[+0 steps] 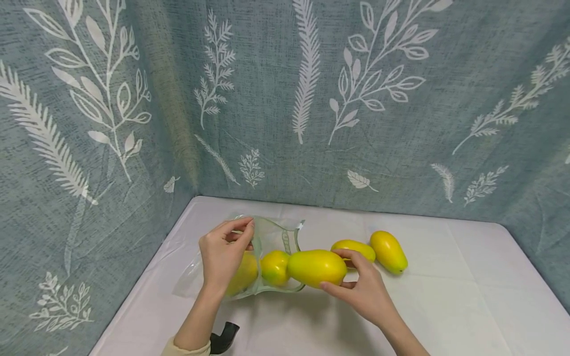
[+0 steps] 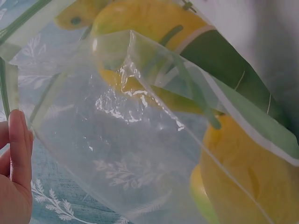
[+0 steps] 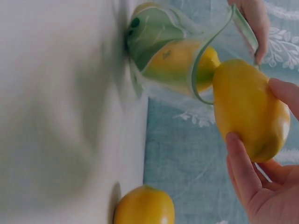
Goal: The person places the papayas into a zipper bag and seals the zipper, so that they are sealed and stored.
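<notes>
My left hand (image 1: 221, 254) pinches the green-trimmed rim of a clear plastic bag (image 1: 272, 232), which lies on its side with its mouth facing right. Inside the bag is a yellow mango (image 1: 274, 267) near the opening, with more yellow fruit deeper in, seen through the film. In my right hand (image 1: 365, 287) is another mango (image 1: 317, 268), gripped between thumb and fingers at its right end. Its far end is right at the bag's mouth, against the mango inside. The right wrist view shows this held mango (image 3: 250, 107) raised off the table.
Two more mangoes lie behind my right hand, one (image 1: 356, 248) partly overlapped by it and one (image 1: 388, 252) further right. A black curved object (image 1: 224, 337) shows beside the left sleeve. White cloth covers the table (image 1: 454, 296); a blue-green leaf-patterned curtain (image 1: 267, 99) surrounds it.
</notes>
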Available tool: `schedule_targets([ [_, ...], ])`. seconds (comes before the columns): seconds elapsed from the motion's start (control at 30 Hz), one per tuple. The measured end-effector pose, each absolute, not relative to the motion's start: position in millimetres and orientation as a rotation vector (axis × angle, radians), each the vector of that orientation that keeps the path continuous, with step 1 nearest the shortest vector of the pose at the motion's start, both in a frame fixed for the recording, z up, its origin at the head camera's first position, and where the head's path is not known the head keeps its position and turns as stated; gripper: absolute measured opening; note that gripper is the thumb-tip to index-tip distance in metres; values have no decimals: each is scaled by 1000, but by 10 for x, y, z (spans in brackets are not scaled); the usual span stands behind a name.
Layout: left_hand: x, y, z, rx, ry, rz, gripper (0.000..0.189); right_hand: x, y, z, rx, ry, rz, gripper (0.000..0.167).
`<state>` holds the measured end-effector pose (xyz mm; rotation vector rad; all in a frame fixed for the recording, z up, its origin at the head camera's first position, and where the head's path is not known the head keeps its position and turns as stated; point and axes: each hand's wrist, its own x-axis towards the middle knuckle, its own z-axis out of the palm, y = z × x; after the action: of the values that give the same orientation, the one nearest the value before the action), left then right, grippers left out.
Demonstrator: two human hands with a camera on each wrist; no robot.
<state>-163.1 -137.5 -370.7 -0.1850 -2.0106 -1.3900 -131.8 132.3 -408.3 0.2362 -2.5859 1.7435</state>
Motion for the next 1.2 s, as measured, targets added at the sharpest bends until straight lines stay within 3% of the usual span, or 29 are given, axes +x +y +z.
schedule_targets([
  [0.73,-1613,-1317,-3673,-224,-2009,-1404,7,-1362,1047,-4066,279,-2570,1692,66],
  [1.2,-1589,-1283,-3631,-257,-1998,-1417,8,-1444,809,-3949,428,-2574,1414,64],
])
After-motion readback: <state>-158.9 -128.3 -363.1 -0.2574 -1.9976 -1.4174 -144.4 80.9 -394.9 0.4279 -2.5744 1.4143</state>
